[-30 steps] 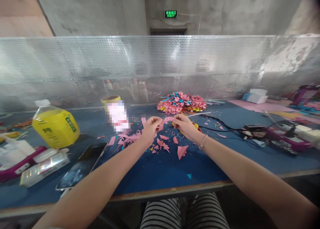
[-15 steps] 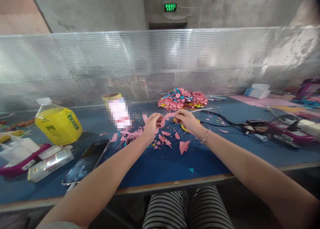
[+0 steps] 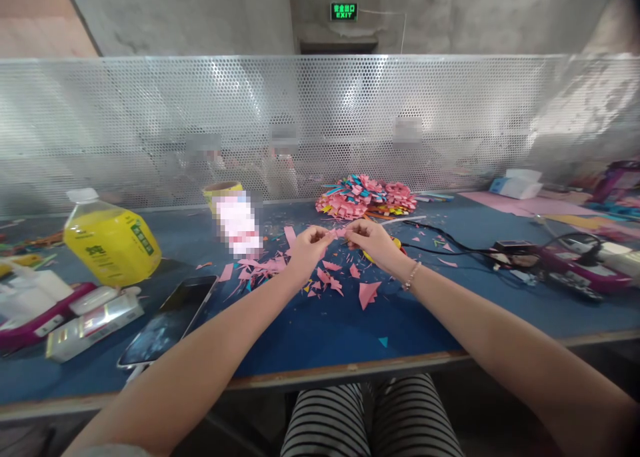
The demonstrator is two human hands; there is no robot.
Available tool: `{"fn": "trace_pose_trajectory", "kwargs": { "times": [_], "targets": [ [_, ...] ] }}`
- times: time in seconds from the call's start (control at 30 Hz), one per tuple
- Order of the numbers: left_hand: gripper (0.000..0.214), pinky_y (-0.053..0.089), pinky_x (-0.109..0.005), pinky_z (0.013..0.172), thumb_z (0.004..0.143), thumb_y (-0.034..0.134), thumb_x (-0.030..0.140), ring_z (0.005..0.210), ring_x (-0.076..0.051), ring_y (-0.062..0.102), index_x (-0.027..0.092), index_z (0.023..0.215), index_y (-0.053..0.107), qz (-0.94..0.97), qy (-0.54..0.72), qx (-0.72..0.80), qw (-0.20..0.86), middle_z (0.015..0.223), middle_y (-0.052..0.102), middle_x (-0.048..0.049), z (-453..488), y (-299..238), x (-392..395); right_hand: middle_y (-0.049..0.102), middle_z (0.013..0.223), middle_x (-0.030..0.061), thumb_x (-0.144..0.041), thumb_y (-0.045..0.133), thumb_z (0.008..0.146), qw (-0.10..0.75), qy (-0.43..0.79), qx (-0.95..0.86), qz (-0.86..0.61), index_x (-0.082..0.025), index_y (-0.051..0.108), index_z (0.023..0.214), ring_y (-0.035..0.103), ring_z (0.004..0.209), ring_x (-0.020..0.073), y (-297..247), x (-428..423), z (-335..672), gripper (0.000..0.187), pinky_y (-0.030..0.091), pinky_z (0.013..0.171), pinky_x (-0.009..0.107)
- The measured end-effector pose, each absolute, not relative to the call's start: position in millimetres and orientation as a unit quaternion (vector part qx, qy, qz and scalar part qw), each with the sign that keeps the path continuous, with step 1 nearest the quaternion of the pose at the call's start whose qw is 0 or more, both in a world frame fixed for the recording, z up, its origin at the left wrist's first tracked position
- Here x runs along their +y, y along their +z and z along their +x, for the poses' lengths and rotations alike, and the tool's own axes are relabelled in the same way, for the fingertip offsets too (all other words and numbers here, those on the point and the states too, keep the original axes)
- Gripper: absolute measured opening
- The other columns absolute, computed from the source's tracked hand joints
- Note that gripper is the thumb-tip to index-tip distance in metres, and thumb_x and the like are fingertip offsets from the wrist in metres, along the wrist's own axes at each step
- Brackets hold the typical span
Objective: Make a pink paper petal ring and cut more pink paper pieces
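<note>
My left hand (image 3: pixel 306 249) and my right hand (image 3: pixel 370 241) meet above the blue table (image 3: pixel 320 337), fingers pinched on one small pink paper piece (image 3: pixel 336 233) held between them. Under and around the hands lie several pink paper scraps (image 3: pixel 325 277), with a larger pink triangle (image 3: pixel 367 293) nearer me. A heap of folded pink, blue and yellow paper pieces (image 3: pixel 366 198) sits beyond the hands by the mesh screen. Something yellow (image 3: pixel 395 242) shows just behind my right hand.
A yellow drink bottle (image 3: pixel 111 241) lies at left, with a phone (image 3: pixel 167 318), a silver packet (image 3: pixel 90 324) and a pink case (image 3: pixel 35 314) near it. Black cables and a power strip (image 3: pixel 570 270) lie at right. People sit behind the perforated metal screen (image 3: pixel 320 124).
Both hands stay together on the pink piece, shifting slightly; the fingers have worked it a little. The camera has tilted a bit.
</note>
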State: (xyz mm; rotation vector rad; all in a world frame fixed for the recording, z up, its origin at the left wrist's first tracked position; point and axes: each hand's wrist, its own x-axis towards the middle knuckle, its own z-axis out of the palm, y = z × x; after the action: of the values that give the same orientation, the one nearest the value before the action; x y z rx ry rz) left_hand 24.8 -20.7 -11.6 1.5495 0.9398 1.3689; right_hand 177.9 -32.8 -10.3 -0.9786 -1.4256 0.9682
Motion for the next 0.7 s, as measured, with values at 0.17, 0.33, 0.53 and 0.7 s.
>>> {"fn": "trace_pose_trajectory", "kwargs": {
  "times": [0.17, 0.33, 0.53, 0.7],
  "targets": [
    [0.014, 0.035, -0.023, 0.055, 0.061, 0.065, 0.027, 0.054, -0.008, 0.046, 0.015, 0.064, 0.057, 0.582, 0.552, 0.365, 0.473, 0.057, 0.053, 0.0023, 25.9, -11.5, -20.7, 0.055, 0.062, -0.0036, -0.033, 0.064, 0.062, 0.547, 0.407, -0.605, -0.412, -0.019, 0.052, 0.074, 0.054, 0.054, 0.0092, -10.0, -32.9, 178.5, 0.022, 0.049, 0.058, 0.026],
    [0.015, 0.035, -0.023, 0.057, 0.061, 0.066, 0.027, 0.056, -0.008, 0.047, 0.015, 0.063, 0.058, 0.574, 0.549, 0.364, 0.486, 0.058, 0.054, 0.0012, 26.3, -10.8, -22.0, 0.054, 0.062, -0.0038, -0.032, 0.064, 0.063, 0.547, 0.404, -0.608, -0.411, -0.019, 0.052, 0.072, 0.054, 0.055, 0.0089, -10.7, -32.8, 178.1, 0.021, 0.048, 0.058, 0.025],
    [0.015, 0.036, -0.023, 0.055, 0.062, 0.065, 0.028, 0.054, -0.008, 0.046, 0.015, 0.062, 0.057, 0.577, 0.547, 0.362, 0.487, 0.057, 0.053, 0.0014, 26.3, -10.6, -23.3, 0.053, 0.061, -0.0035, -0.034, 0.063, 0.064, 0.542, 0.388, -0.62, -0.415, -0.018, 0.052, 0.072, 0.053, 0.053, 0.0093, -11.1, -33.5, 178.7, 0.021, 0.048, 0.057, 0.026],
    [0.015, 0.036, -0.023, 0.053, 0.061, 0.065, 0.028, 0.052, -0.008, 0.045, 0.016, 0.062, 0.056, 0.57, 0.551, 0.365, 0.488, 0.056, 0.051, 0.0025, 26.7, -11.8, -22.0, 0.054, 0.06, -0.0031, -0.034, 0.06, 0.067, 0.533, 0.362, -0.639, -0.42, -0.019, 0.051, 0.073, 0.054, 0.053, 0.0099, -12.7, -34.2, 177.3, 0.018, 0.047, 0.055, 0.025]
  ]
}}
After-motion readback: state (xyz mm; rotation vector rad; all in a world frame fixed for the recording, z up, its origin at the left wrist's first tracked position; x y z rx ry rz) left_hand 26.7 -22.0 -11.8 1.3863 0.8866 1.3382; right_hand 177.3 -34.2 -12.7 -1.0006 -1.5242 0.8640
